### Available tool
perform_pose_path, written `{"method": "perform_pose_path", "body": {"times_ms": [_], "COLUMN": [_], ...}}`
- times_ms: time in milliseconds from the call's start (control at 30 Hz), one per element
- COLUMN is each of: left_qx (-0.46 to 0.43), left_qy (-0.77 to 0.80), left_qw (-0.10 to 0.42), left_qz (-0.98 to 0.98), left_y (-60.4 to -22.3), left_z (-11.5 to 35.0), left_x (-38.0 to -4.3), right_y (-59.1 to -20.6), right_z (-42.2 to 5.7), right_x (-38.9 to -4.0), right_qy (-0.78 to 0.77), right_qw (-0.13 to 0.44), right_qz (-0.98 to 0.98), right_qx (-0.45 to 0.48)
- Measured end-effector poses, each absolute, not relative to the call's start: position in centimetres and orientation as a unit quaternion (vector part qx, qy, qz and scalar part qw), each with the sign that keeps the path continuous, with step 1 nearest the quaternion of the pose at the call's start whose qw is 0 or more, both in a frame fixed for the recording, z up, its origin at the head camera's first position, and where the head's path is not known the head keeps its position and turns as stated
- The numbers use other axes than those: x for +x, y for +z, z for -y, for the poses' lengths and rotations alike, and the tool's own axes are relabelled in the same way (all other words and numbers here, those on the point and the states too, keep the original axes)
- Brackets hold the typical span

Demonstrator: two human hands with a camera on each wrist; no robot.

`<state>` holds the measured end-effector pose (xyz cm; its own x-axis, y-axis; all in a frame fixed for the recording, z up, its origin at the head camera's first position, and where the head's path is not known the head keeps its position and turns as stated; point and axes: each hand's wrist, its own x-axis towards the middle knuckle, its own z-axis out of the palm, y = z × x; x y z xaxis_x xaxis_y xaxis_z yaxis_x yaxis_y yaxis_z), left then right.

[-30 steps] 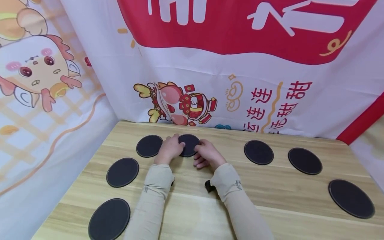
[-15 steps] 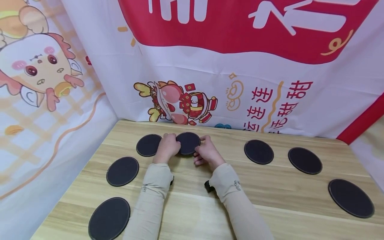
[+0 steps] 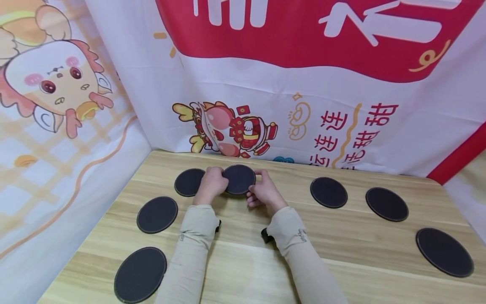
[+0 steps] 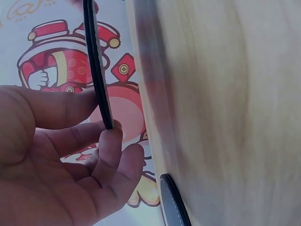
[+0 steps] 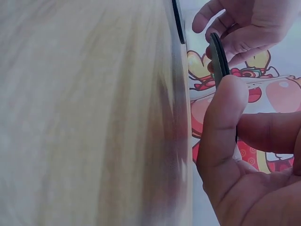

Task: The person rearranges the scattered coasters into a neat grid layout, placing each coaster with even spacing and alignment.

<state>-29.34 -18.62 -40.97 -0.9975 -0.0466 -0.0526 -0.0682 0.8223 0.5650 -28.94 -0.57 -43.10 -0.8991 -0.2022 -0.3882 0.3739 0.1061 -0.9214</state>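
Observation:
A round black coaster (image 3: pixel 239 179) with a stitched rim is raised off the wooden table between both hands. My left hand (image 3: pixel 212 185) pinches its left edge. In the left wrist view the coaster (image 4: pixel 97 66) stands edge-on between the thumb and fingers of the left hand (image 4: pixel 61 160), its edge looking layered. On the opposite side, my right hand (image 3: pixel 265 192) pinches the right edge. The right wrist view has the right hand (image 5: pixel 261 195) close up, thumb and finger on the coaster (image 5: pixel 219 59), with the left hand (image 5: pixel 256 21) beyond.
More black coasters lie flat on the table (image 3: pixel 243 261): one (image 3: pixel 189 182) partly behind the left hand, others at left (image 3: pixel 157 214) and front left (image 3: pixel 140 274), and several along the right, including one (image 3: pixel 328 192) nearest. A printed cloth (image 3: pixel 243 76) hangs behind the table.
The held coaster has risen from the table and tilted slightly, gripped by both hands. The left hand has shifted a little outward to its edge. The other coasters stay in place.

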Motion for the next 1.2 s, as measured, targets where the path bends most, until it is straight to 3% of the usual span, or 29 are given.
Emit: {"method": "perform_pose_path", "body": {"times_ms": [267,1200], "left_qx": [-0.019,-0.029], "left_qy": [0.313,0.343], "left_qw": [0.018,0.121], "left_qz": [-0.95,-0.931], "left_y": [-40.8,-40.8], "left_z": [19.2,21.0], "left_x": [-29.0,-26.4], "right_y": [-42.8,-43.3], "right_z": [0.4,0.7], "right_x": [-28.6,-26.7], "right_qy": [-0.669,-0.646], "right_qw": [0.209,0.25], "right_qz": [-0.712,-0.721], "right_qx": [0.05,0.016]}}
